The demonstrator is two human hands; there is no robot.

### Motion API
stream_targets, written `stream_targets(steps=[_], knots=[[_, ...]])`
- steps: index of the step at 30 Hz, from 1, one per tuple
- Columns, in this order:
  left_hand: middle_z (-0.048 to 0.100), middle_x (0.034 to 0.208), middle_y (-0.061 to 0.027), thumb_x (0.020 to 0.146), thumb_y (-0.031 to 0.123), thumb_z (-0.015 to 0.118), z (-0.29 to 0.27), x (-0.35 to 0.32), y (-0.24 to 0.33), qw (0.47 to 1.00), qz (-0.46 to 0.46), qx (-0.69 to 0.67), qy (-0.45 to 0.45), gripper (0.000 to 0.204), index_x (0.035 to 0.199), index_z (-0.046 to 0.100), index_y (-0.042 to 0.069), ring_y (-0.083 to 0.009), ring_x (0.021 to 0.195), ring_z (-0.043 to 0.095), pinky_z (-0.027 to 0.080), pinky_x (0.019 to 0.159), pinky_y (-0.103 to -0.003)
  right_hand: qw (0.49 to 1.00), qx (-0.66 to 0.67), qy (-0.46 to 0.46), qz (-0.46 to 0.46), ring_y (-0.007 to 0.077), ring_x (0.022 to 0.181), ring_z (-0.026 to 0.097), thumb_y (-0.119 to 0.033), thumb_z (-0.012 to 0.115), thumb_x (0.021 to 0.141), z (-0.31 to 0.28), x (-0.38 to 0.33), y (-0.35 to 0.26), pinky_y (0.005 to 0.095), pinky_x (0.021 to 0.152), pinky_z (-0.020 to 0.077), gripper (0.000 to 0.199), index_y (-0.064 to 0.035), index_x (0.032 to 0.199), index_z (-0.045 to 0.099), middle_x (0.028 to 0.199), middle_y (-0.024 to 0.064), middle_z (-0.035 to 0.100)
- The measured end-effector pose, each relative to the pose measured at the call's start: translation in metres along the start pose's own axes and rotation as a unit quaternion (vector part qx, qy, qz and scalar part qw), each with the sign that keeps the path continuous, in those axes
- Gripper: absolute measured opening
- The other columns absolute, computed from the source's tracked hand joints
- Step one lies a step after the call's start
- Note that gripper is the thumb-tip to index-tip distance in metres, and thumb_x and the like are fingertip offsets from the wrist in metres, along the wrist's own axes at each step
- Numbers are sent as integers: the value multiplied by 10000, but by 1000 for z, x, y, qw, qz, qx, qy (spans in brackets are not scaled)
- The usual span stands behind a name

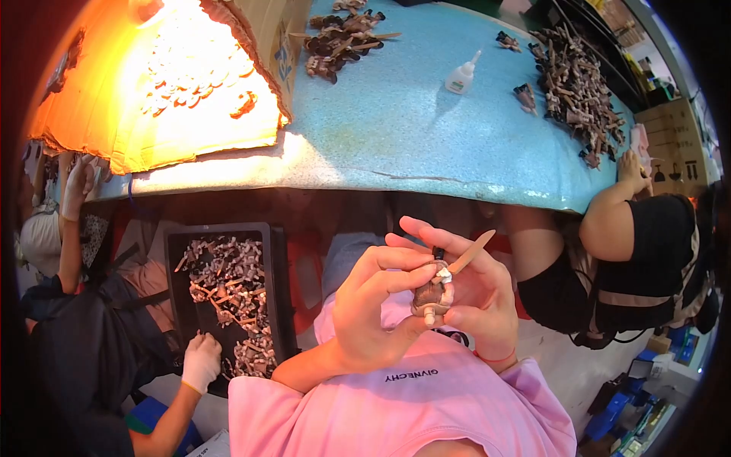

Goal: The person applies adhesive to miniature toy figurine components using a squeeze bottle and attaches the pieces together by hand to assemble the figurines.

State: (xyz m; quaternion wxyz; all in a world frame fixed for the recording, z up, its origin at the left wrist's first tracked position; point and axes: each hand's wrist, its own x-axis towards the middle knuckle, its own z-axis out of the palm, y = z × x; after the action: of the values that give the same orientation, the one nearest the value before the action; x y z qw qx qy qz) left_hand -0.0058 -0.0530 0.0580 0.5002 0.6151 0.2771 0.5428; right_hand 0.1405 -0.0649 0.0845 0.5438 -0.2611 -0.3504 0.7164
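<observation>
Between my two hands, in front of my chest, is a small brown figurine (432,297) with dark and white details. A long tan blade-shaped piece (474,251) sticks out from it toward the upper right. My left hand (377,301) grips the figurine from the left with thumb and fingers. From the other side, my right hand (489,297) closes round it, its thumb near the figurine's lower end. The fingers hide part of the figurine.
A blue-covered table (365,129) bears a white squeeze bottle (460,78) and piles of figurines (575,91). A black crate (228,227) of small parts stands left, where a co-worker's gloved hand (202,362) reaches. A brightly lit cardboard box (122,129) sits upper left; another person's arm (609,221) is right.
</observation>
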Motion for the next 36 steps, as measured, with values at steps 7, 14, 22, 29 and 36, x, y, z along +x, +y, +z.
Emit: stream_targets(steps=[7,14,22,29,36], knots=[[536,1013,-166,593,13,760,-2,5,9,996,42,73,-17,458,1011,575,-20,-261,901,563,489,730,-318,998,-24,-32,-48,346,1228,357,-42,641,709,-10,0,13,450,1000,325,667,98,1274,315,1243,238,426],[531,991,-169,542,-8,776,1,6,15,991,72,111,-10,474,977,586,-26,-301,917,557,498,732,-359,995,-47,-42,-73,376,1196,391,-112,632,734,-9,-2,17,476,1001,318,656,93,1272,317,1207,257,450],[518,969,-159,530,11,782,6,9,17,986,73,150,-7,475,965,592,-11,-318,905,551,488,757,-387,996,21,-25,-85,366,1163,433,-233,634,741,-14,2,28,411,905,438,715,87,1284,296,1203,312,434],[494,1024,-183,625,34,756,9,6,19,987,47,150,-36,433,1011,578,-46,-302,989,531,470,793,-354,991,60,-27,-113,385,1158,432,-224,631,735,-19,3,35,423,937,408,745,70,1308,257,1196,290,449],[477,1060,-185,653,-6,712,7,9,19,988,42,131,-72,419,1043,568,-62,-259,943,523,478,786,-321,989,36,-13,-140,397,1161,425,-160,630,726,-17,4,30,468,974,359,818,0,1362,142,1192,272,452]])
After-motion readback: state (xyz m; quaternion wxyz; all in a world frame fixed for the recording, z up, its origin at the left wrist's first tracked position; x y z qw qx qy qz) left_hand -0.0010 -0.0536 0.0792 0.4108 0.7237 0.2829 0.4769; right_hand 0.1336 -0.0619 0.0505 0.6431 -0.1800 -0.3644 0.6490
